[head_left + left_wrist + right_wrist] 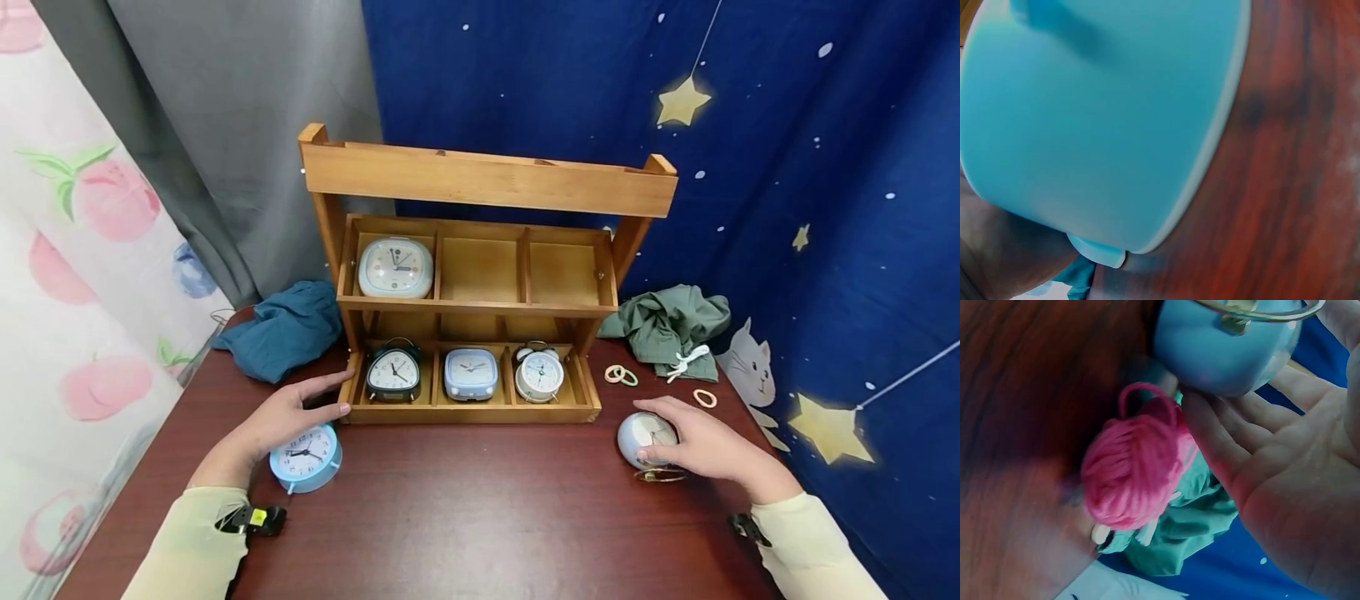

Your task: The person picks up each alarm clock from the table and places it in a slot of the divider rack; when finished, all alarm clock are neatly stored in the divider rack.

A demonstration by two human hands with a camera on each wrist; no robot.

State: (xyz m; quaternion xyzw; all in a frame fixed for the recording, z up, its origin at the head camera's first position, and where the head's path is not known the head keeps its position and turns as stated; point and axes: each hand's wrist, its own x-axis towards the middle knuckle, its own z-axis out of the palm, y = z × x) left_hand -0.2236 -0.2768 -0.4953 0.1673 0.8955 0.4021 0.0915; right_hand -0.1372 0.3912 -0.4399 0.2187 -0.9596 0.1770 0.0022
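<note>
My left hand (pixel 279 417) reaches out with fingers extended, its fingertips at the left front corner of the wooden rack (pixel 480 414). Below that hand, a round light-blue alarm clock (pixel 307 460) stands on the table; its smooth turquoise side (pixel 1104 125) fills much of the left wrist view. On the right, my right hand (pixel 708 442) holds a small pale-blue clock (pixel 637 435) between thumb and fingers. A metal ring handle (pixel 1266 315) shows on that clock in the right wrist view. A pink yarn ball (pixel 1132 469) lies close by the right hand.
The rack's lower tray holds a dark triangular clock (pixel 393 372), a blue square clock (pixel 471 373) and a white twin-bell clock (pixel 539 375). Above stands a white clock (pixel 396 267). A teal cloth (pixel 288 329), green cloth (pixel 671 325) and several small rings (pixel 705 398) lie alongside.
</note>
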